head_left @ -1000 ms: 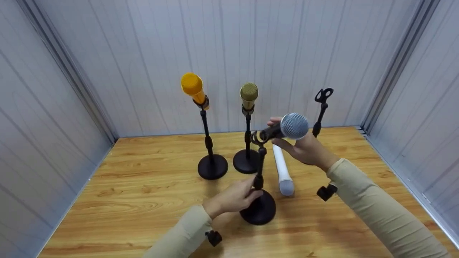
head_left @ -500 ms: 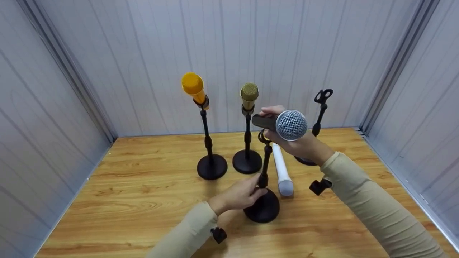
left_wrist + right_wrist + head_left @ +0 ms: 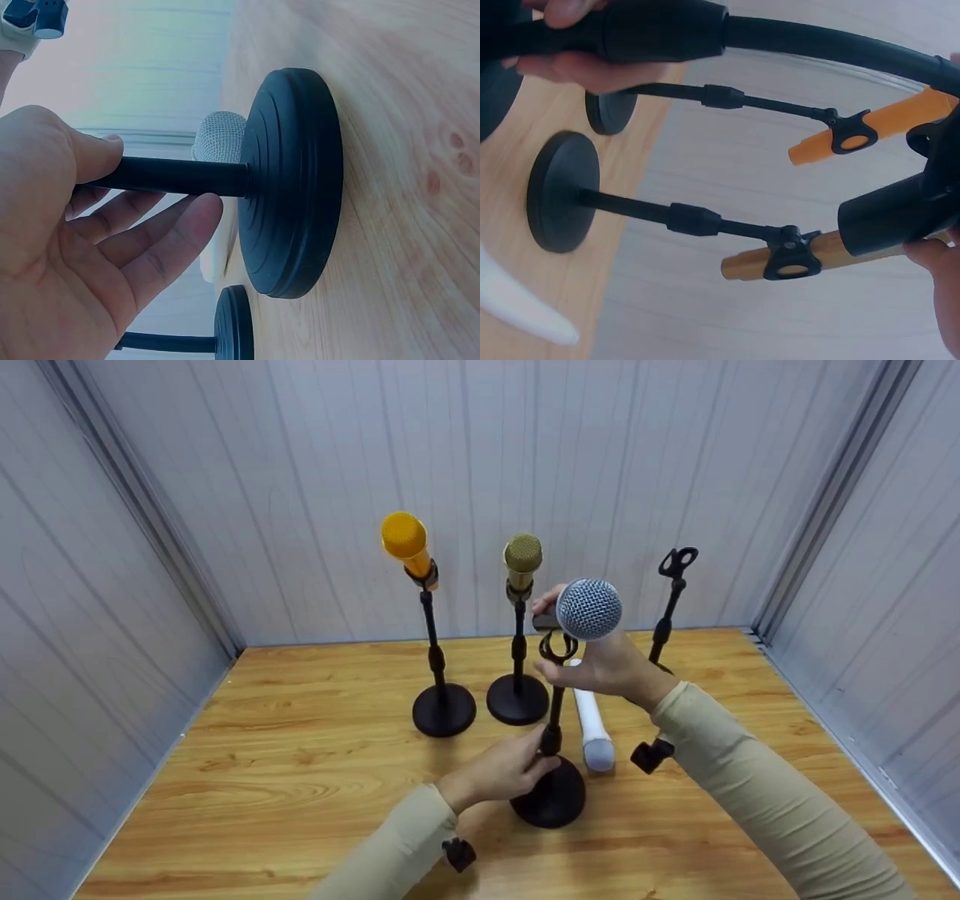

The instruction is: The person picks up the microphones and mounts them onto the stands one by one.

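Note:
My left hand holds the lower pole of a black desktop microphone stand, thumb and fingers around it just above the round base. Above, my right hand grips a black microphone with a silver mesh head that faces the head camera. Its handle lies right at the stand's clip, overlapping it in the head view. The thumb of that hand reaches across the pole just below the clip. A white microphone lies on the wooden table behind the stand.
Two stands at the back bear an orange-yellow microphone and a gold microphone. To the right, another black stand has a bare clip. Pale panel walls close off the table at the back and both sides.
My right hand has brought the black microphone left over the clip and turned its mesh head toward the head camera. The held stand has shifted slightly right with my left hand.

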The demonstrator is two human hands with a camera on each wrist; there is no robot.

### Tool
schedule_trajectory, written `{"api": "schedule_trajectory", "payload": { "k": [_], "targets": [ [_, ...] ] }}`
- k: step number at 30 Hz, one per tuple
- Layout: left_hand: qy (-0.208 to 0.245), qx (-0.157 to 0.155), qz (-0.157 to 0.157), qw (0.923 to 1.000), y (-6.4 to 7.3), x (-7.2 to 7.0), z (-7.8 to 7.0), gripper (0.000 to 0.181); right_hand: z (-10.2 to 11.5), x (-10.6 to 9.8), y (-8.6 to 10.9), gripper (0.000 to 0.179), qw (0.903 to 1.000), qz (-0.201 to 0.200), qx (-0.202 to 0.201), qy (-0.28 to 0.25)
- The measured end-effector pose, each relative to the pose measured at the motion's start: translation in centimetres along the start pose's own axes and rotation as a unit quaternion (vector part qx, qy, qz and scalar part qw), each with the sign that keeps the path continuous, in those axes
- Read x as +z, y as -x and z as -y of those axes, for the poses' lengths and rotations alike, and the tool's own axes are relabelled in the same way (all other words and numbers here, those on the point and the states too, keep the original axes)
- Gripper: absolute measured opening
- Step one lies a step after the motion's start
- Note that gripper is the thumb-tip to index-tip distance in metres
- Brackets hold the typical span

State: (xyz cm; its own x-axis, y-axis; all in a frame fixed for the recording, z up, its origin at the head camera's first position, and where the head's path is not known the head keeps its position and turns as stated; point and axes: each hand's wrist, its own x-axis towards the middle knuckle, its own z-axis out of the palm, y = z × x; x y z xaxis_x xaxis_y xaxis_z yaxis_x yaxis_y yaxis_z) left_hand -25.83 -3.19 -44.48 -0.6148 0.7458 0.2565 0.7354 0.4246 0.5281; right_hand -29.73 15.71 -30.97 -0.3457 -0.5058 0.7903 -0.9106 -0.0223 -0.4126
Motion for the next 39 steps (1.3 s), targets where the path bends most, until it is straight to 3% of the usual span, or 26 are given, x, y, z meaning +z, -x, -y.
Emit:
{"api": "schedule_trajectory", "payload": {
  "k": [7,17,26,39],
  "targets": [
    [0.01,0.002,0.005,0.9999,0.03,-0.01,-0.03,0.016,-0.22,0.55,0.05,0.051,0.9997,-0.022,0.004,0.012],
    [0.011,-0.006,0.011,0.9999,-0.14,0.1,-0.08,0.019,-0.14,0.17,-0.03,0.046,0.9984,-0.012,0.048,0.028],
    [-0.011,0.011,0.006,0.9999,-0.12,0.05,-0.25,0.018,-0.03,0.15,-0.28,0.039,0.9972,0.001,0.069,0.029],
    [-0.025,0.007,-0.007,0.9996,-0.07,0.25,-0.37,0.015,-0.32,0.71,0.26,0.023,0.9981,-0.021,0.057,0.009]
  ]
}}
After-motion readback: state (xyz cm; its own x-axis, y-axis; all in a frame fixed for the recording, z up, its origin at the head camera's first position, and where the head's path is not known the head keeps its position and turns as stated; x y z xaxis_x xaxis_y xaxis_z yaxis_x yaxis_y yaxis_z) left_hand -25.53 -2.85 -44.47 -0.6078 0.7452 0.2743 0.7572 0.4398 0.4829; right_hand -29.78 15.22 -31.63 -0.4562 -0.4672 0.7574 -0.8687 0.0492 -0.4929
